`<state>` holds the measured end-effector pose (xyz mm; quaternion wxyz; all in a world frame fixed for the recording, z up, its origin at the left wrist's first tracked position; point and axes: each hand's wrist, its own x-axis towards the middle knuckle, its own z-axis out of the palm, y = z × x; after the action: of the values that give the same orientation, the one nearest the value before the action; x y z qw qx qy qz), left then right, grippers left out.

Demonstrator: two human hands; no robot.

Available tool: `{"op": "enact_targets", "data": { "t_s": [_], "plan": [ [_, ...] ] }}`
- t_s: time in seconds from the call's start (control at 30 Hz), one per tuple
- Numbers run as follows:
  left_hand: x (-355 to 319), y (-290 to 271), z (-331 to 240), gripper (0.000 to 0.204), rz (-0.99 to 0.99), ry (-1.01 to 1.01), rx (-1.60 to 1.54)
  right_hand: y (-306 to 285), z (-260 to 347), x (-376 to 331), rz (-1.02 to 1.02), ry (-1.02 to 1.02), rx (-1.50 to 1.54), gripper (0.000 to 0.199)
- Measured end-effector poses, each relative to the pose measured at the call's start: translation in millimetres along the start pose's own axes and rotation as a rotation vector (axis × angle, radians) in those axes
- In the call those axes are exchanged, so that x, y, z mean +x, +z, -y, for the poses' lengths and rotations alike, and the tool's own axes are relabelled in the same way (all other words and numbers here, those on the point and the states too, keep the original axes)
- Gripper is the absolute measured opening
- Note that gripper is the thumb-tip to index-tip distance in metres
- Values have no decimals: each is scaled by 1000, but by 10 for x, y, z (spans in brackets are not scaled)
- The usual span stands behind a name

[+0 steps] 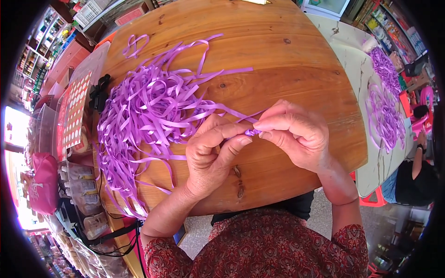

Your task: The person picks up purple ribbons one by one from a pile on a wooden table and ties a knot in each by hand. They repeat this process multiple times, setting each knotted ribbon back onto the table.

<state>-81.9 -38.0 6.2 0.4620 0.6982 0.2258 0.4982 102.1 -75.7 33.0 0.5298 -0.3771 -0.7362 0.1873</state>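
Observation:
Between my two hands a purple ribbon point(252, 132) is pinched, bunched into a small knot-like gather. My left hand point(212, 152) holds it with thumb and forefinger, just left of the gather. Thumb and fingers of my right hand point(296, 132) grip it from the other side. Both hands are above the wooden table point(278, 185), near its front edge. To their left lies a big loose pile of purple ribbons point(148, 99), and some strands run from it toward my hands. A single ribbon loop point(135, 46) rests apart, beyond the pile.
On a white marbled table point(345, 41) at right lie more purple ribbon heaps point(385, 118). A person point(415, 178) sits beside it. A black clip-like object point(99, 92) is at the left table edge, near plastic bins point(83, 185) and dark cables point(116, 250).

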Motion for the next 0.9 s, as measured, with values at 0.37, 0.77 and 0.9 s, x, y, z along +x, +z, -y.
{"op": "enact_targets", "data": {
  "t_s": [0.37, 0.77, 0.9],
  "plan": [
    [-35, -9, 117, 26, -59, -78, -150, -20, -16, -40, -12, 147, 182, 20],
    [29, 12, 48, 30, 15, 95, 145, 67, -10, -129, -3, 310, 299, 21],
    [18, 17, -3, 25, 6, 57, 90, 67, -25, -138, -1, 366, 364, 19]
  ]
}}
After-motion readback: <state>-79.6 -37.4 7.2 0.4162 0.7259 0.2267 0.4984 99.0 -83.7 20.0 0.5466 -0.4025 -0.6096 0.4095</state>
